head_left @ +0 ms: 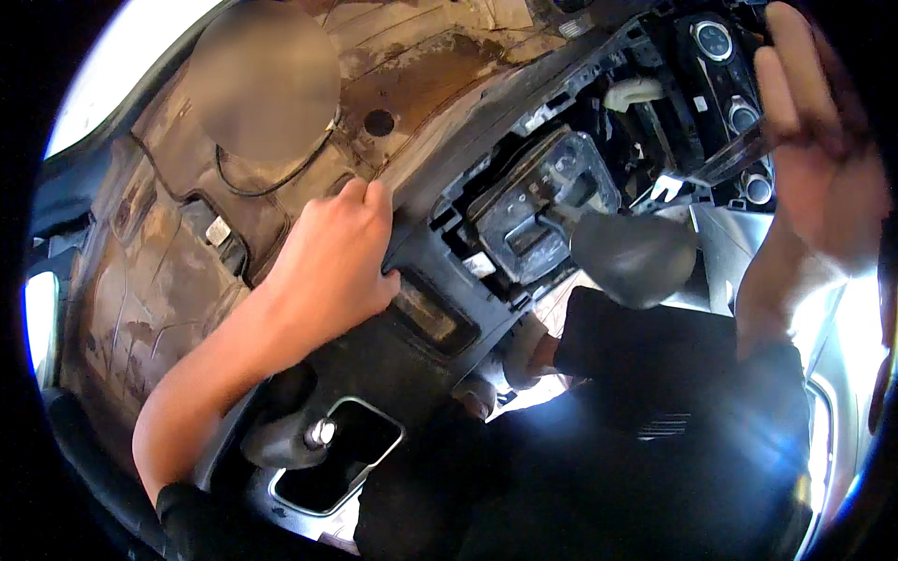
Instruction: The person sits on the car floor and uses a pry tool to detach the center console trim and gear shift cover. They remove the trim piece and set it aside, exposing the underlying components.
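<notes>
My left hand (341,248) is closed over the far edge of the car's centre console (398,341). Its fingers curl down out of sight, and the thumb lies on top beside a shallow tray recess (435,313). My right hand (818,150) is raised at the far right, by the dashboard control panel (697,89) with its silver-ringed knobs. The fingers of that hand are stretched out and somewhat blurred. A dark trim strip (734,159) runs toward its palm; whether they touch I cannot tell. Between the hands is the gear lever's dark knob (636,257), above its exposed base (538,220).
The console's trim is off around the gear base, baring clips and a pale duct (633,92). A handbrake lever (290,444) and silver-edged bin (402,438) are near my left elbow. Beyond lies a stained brown floor (122,290) with a cable (257,192). A round patch is blurred out.
</notes>
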Demonstrator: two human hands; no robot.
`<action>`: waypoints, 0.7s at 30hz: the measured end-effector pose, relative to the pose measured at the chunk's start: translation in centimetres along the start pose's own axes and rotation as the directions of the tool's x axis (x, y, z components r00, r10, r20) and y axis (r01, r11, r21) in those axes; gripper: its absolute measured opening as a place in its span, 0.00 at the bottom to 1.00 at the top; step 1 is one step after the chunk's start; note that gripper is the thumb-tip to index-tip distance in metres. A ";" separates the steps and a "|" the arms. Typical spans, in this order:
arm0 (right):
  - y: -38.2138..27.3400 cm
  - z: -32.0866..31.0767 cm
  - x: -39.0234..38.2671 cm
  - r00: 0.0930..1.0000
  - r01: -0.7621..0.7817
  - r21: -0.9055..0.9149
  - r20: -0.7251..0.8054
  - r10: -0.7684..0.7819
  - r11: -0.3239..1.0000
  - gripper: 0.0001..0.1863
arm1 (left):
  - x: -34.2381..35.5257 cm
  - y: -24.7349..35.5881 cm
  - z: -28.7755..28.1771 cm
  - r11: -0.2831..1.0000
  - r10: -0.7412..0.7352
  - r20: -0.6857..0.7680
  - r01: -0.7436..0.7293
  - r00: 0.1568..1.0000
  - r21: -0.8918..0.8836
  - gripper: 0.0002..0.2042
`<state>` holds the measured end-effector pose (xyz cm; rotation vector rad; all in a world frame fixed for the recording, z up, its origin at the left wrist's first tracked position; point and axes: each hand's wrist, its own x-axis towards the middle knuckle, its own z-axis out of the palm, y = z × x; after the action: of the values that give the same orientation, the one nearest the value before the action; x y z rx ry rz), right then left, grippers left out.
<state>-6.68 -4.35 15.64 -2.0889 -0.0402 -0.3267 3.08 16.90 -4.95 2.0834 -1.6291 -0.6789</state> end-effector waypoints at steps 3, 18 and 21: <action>-1.5 -2.1 -0.5 0.999 -0.013 0.065 -0.040 0.016 0.998 0.26 | 0.7 0.3 -0.1 0.999 0.038 0.011 -0.038 0.999 0.001 0.23; -4.2 1.5 -18.2 0.823 0.207 0.736 -0.487 0.291 0.645 0.23 | 2.0 1.0 0.1 0.992 -0.122 0.067 0.122 0.990 0.011 0.25; -3.1 5.2 -19.7 0.849 0.071 0.767 -0.382 0.365 0.638 0.25 | -0.3 0.6 -0.1 0.983 -0.164 0.020 0.165 0.986 -0.080 0.25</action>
<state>-25.01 3.69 10.88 -1.0869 0.2813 -0.6284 2.64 17.10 -4.50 2.1746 -1.4218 -0.8018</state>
